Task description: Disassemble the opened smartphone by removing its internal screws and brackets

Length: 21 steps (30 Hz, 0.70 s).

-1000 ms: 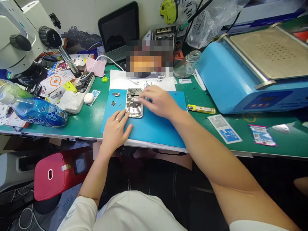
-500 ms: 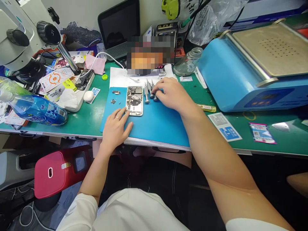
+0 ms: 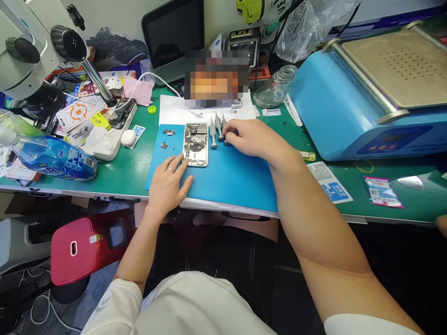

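An opened phone (image 3: 196,144) with its inner parts bare lies upright to me on a blue mat (image 3: 223,181). My left hand (image 3: 167,181) rests flat with fingers apart, its fingertips touching the phone's lower left edge. Right of the phone, small grey precision screwdrivers (image 3: 213,134) lie side by side, tips pointing away. My right hand (image 3: 249,137) has its fingers bent and closed around the rightmost screwdriver (image 3: 224,122), partly hiding it. Left of the phone are a small phone part (image 3: 168,132) and a little pile of tiny screws (image 3: 164,145).
A microscope (image 3: 45,56), a blue bottle (image 3: 56,158) and a white round object (image 3: 128,138) stand at left. Behind are a glass jar (image 3: 274,88) and a dark screen (image 3: 174,37). A big blue machine (image 3: 324,107) fills the right. A red device (image 3: 80,249) sits below the table.
My right hand has shifted slightly down and right, with its fingers still at the rightmost screwdriver. My left hand stays at the phone's edge. The view has tilted a little.
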{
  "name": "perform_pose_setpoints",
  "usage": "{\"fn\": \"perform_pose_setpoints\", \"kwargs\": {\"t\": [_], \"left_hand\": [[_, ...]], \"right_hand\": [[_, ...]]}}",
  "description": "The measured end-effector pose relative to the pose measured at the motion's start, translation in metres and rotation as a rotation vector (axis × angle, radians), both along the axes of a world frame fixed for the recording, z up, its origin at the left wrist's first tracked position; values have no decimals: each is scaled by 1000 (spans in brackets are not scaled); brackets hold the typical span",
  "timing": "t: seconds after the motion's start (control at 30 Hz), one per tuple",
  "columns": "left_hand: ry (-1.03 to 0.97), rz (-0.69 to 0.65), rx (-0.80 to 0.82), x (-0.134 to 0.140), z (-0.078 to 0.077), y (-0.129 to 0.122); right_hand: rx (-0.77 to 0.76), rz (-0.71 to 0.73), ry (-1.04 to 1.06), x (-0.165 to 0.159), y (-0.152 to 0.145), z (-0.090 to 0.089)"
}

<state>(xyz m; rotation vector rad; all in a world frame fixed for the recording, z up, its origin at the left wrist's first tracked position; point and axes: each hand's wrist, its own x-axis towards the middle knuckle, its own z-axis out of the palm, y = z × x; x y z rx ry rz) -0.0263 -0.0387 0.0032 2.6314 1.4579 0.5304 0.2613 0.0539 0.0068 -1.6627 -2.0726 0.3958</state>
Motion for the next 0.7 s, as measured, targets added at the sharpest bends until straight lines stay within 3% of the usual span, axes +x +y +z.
{"fn": "perform_pose_setpoints", "kwargs": {"t": [0.43,0.7], "left_hand": [[3,-2,1,-1,1,0],[4,-1,-4,0,1,0]], "right_hand": [[-100,108,-102,-4,-2,9],[219,-127,169,-15,-15,31]]}}
